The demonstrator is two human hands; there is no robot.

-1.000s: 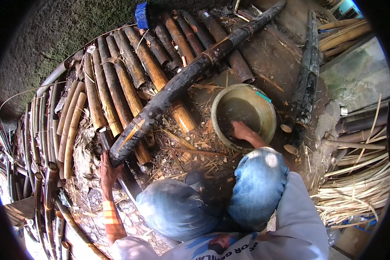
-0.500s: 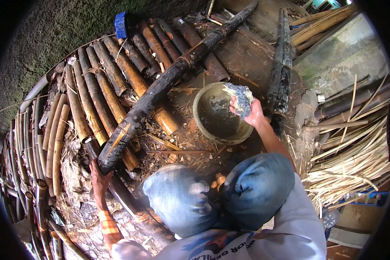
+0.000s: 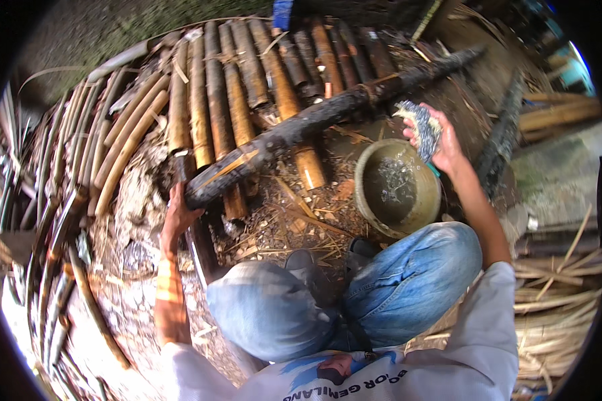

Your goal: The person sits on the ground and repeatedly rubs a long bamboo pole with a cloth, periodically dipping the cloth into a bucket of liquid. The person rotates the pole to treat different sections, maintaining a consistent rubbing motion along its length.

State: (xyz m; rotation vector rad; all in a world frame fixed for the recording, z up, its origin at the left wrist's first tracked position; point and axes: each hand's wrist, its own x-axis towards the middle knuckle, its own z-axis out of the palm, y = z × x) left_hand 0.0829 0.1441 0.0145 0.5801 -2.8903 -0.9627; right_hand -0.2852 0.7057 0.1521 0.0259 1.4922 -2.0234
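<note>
My left hand is closed around the near end of a long, dark, wet bamboo pole. The pole slants away to the far right, resting across a row of shorter bamboo lengths. In my right hand is a wadded wet rag, dark grey-blue with a pale frayed side and a bit of green at its lower edge. That hand is above the far right rim of a round stone-coloured basin. Murky water in the basin is rippled and glints.
Several short bamboo lengths lie side by side beyond the pole. Dark poles lie right of the basin, near a concrete slab. Split bamboo strips are piled at lower right. A blue object stands at the back.
The view has turned, so the scene sits farther right. My right hand with the rag has moved up and away from over the basin. My left hand keeps hold of the pole's end.
</note>
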